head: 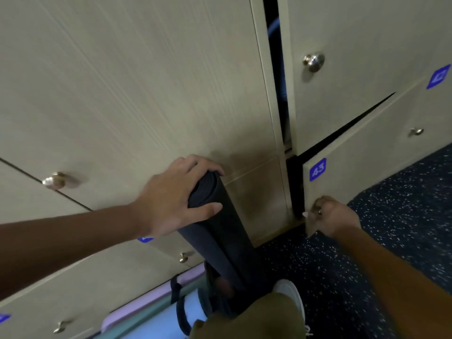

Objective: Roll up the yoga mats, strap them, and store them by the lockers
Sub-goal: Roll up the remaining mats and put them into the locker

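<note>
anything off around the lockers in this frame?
Two doors aren't flush. The door marked 43 stands ajar, its edge held by the right hand. The door above it also gapes, with something blue showing in the gap. The left hand grips an upright black mat.

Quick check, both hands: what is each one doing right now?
Left hand: closed around the top of the upright black rolled mat.
Right hand: closed on the edge of locker door 43.
</note>
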A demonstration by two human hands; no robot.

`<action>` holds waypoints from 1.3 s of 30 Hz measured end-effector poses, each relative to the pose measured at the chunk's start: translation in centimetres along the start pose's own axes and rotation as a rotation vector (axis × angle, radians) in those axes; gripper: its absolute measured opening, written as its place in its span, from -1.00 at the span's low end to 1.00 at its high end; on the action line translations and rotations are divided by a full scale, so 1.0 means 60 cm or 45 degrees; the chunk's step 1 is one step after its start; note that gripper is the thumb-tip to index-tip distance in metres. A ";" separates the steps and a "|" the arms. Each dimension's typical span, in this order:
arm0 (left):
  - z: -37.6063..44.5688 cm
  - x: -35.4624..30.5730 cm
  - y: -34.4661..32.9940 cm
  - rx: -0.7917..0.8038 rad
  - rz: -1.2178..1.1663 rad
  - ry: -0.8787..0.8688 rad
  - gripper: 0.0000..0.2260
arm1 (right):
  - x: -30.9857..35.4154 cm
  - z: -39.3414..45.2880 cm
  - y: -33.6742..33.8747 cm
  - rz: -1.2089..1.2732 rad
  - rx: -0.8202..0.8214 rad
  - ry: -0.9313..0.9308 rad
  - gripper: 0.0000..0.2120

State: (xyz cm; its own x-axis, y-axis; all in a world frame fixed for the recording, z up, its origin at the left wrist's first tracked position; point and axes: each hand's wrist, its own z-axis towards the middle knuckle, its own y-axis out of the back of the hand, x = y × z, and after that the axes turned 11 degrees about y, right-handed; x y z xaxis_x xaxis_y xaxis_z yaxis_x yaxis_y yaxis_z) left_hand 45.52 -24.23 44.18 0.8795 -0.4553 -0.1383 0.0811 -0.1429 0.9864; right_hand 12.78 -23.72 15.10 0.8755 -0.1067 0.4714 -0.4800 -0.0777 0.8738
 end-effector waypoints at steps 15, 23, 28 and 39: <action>-0.023 -0.009 0.021 0.197 0.325 0.228 -0.14 | -0.074 -0.173 0.072 -0.004 -0.045 -0.548 -0.28; -0.025 -0.056 0.017 0.135 0.232 0.237 -0.22 | -0.102 -0.232 0.102 0.043 0.081 -0.922 -0.22; -0.024 -0.109 0.009 0.087 0.257 0.137 -0.28 | -0.156 -0.302 0.133 0.277 -0.018 -1.128 -0.20; -0.019 -0.263 0.038 -0.047 0.341 -0.164 -0.40 | -0.254 -0.366 0.215 0.613 -0.315 -1.279 -0.06</action>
State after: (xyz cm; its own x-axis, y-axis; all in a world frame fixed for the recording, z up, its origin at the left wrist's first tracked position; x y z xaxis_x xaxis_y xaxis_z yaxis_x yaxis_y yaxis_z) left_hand 32.35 -16.35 48.74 0.8052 -0.5808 0.1197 -0.1268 0.0286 0.9915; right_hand -5.49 -1.33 21.83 0.1087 -0.8263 0.5526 -0.6318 0.3717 0.6802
